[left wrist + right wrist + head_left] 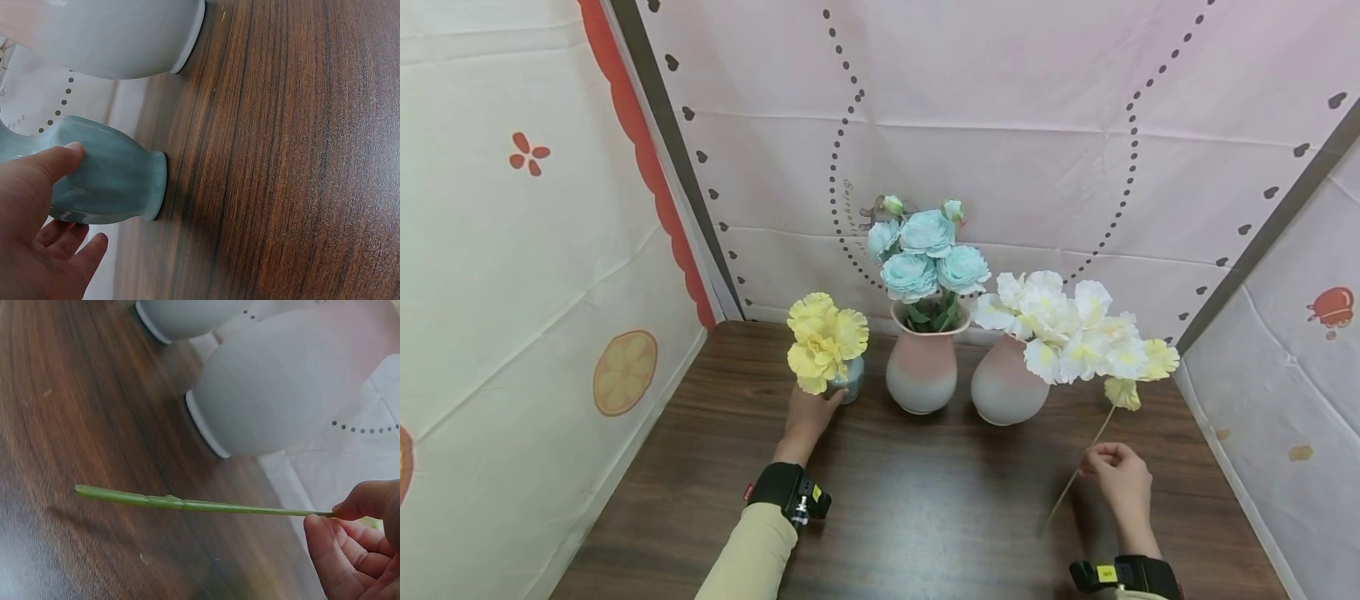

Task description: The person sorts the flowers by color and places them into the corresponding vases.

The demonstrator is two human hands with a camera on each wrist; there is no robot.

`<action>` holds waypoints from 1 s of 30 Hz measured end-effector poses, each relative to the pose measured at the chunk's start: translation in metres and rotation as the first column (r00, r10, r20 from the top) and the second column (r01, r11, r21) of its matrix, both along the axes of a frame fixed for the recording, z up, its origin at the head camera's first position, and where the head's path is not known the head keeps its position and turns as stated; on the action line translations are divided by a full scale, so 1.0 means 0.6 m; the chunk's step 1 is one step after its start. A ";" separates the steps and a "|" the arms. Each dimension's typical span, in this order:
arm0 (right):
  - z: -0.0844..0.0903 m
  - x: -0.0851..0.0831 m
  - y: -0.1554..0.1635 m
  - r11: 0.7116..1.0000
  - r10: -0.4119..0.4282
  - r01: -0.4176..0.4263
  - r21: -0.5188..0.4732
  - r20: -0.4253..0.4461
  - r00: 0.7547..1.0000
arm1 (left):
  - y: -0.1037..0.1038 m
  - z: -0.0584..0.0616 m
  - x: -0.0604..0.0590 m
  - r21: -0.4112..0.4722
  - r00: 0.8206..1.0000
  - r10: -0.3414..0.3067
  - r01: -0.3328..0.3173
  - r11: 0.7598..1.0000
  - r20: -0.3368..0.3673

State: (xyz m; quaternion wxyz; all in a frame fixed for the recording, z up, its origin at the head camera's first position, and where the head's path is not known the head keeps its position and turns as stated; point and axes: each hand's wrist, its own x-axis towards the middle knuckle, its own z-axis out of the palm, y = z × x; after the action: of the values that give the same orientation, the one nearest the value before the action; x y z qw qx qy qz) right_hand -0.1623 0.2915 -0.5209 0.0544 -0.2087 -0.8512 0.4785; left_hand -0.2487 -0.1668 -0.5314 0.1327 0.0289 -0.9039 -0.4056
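On the left, my left hand [808, 414] holds a small blue-green vase [106, 175], thumb on one side and fingers round the other. Yellow flowers [826, 340] stand in its top and hide the mouth in the head view. My right hand [1120, 483] pinches the thin stem [181, 504] of a flower between thumb and fingertips. Its bare lower end slants down to the left. At the stem's upper end is a pale yellow bloom [1124, 392], right beside white flowers [1060, 321] that lean out of a pink and white vase [1009, 387].
A second pink and white vase [921, 375] with light blue flowers [928, 254] stands at the back, between my hands. The brown wooden table [917, 508] meets printed cloth walls [985, 167] at the back and both sides.
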 end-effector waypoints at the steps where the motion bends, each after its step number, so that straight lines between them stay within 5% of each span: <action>1: 0.002 0.001 -0.002 1.000 -0.014 0.014 0.001 -0.014 1.000 | 0.000 0.000 0.000 -0.002 1.000 0.000 0.000 1.000 0.000; 12: 0.038 0.007 -0.020 0.991 -0.112 0.094 -0.095 -0.202 0.973 | 0.000 -0.003 -0.001 0.002 1.000 0.001 -0.001 1.000 -0.016; 21: 0.061 0.017 -0.029 0.985 -0.162 0.124 -0.123 -0.382 0.910 | 0.000 0.000 0.000 -0.009 1.000 0.000 -0.001 1.000 -0.019; 30: 0.089 0.023 -0.040 0.958 -0.229 0.105 -0.268 -0.485 0.844 | -0.001 -0.003 -0.003 -0.026 1.000 -0.001 0.000 1.000 -0.018</action>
State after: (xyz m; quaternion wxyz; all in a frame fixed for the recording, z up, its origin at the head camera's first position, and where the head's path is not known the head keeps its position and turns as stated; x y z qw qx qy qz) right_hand -0.1486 0.2677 -0.4675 0.2954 -0.1529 -0.7228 0.6057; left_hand -0.2503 -0.1676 -0.5333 0.1413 0.0232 -0.9078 -0.3942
